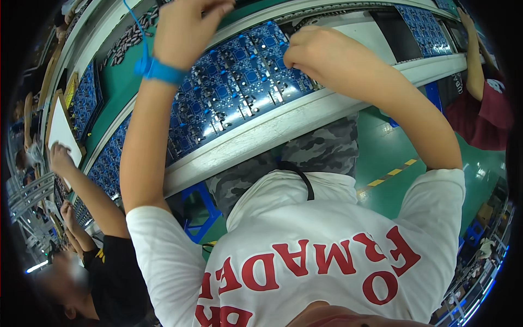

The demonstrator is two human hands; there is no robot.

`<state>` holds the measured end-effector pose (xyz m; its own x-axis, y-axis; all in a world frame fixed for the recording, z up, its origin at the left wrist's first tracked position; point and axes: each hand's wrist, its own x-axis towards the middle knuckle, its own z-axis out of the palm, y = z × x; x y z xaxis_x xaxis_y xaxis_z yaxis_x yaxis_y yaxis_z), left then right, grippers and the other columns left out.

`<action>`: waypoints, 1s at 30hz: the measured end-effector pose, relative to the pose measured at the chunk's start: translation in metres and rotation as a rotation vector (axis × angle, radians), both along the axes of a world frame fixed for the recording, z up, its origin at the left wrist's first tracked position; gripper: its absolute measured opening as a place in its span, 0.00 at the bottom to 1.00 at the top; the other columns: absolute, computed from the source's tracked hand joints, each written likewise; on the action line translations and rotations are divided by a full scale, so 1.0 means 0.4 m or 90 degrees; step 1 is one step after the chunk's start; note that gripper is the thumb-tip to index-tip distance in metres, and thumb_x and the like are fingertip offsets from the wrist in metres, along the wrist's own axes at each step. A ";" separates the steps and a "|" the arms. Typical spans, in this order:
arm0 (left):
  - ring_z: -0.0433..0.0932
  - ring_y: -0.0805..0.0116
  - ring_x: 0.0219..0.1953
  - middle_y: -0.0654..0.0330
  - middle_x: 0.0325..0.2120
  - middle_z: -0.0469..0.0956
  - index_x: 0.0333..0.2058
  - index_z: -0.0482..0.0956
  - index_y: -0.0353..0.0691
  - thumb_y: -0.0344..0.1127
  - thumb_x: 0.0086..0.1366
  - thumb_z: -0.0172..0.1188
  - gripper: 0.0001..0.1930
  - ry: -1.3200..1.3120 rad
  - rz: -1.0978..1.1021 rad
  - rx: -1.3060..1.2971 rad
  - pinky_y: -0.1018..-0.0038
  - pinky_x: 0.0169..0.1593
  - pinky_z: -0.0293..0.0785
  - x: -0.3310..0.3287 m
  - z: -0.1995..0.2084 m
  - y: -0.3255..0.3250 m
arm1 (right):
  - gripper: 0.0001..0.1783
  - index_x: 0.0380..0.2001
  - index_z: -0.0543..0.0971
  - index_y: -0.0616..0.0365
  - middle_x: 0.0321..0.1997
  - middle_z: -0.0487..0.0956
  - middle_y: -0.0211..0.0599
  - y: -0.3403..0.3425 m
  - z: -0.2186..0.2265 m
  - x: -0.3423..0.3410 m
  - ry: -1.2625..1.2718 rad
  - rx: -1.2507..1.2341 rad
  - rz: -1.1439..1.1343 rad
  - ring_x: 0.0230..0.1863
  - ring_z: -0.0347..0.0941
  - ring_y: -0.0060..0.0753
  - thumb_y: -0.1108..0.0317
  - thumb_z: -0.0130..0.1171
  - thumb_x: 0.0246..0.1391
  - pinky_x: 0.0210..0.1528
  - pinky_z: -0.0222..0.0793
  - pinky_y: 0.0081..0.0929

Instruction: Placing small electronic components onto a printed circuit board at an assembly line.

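Observation:
A blue circuit board panel (229,82), crowded with small parts, lies on the line in front of me. My left hand (188,30) is above its far left side, fingers curled together and partly cut off by the upper edge; what they hold, if anything, cannot be seen. A blue wrist strap (163,71) with a thin cord is round that wrist. Over the panel's right end, my right hand (321,54) is closed with its fingertips bent down, hiding anything between them. Beyond the left wrist, many small dark cylindrical components (128,43) are heaped on the green mat (117,82).
A pale rail (245,133) runs along the line's near side. More circuit boards lie at the left (87,103) and far right (424,30). Co-workers' arms reach in at left (92,185) and right (474,54). A blue stool (200,210) stands below the rail.

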<state>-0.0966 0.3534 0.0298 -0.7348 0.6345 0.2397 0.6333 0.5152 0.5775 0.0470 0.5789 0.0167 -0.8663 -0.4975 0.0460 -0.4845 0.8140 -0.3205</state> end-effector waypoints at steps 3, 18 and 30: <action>0.85 0.66 0.41 0.56 0.37 0.87 0.44 0.87 0.40 0.34 0.67 0.66 0.09 0.020 -0.105 0.009 0.74 0.47 0.79 0.081 -0.032 -0.029 | 0.05 0.35 0.81 0.60 0.36 0.79 0.41 0.007 -0.016 0.004 0.013 0.017 0.005 0.46 0.76 0.49 0.74 0.62 0.54 0.50 0.73 0.41; 0.83 0.72 0.37 0.60 0.35 0.87 0.43 0.87 0.36 0.28 0.65 0.67 0.08 -0.269 -0.165 0.054 0.75 0.45 0.78 0.164 -0.029 -0.046 | 0.10 0.38 0.78 0.61 0.37 0.79 0.40 0.025 -0.046 0.023 0.185 -0.004 0.066 0.44 0.75 0.45 0.75 0.62 0.50 0.52 0.73 0.38; 0.75 0.60 0.42 0.63 0.35 0.80 0.38 0.88 0.45 0.25 0.58 0.66 0.10 0.084 -0.247 -0.096 0.64 0.50 0.64 0.279 -0.039 0.022 | 0.12 0.35 0.87 0.60 0.36 0.86 0.51 0.207 -0.020 -0.338 0.163 -0.118 -0.313 0.39 0.83 0.52 0.63 0.63 0.54 0.46 0.78 0.43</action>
<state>0.0149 0.3620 0.0141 -0.4041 0.8928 0.1991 0.8598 0.2964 0.4157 -0.0880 0.6616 0.0087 -0.9432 -0.0040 0.3321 -0.1453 0.9042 -0.4016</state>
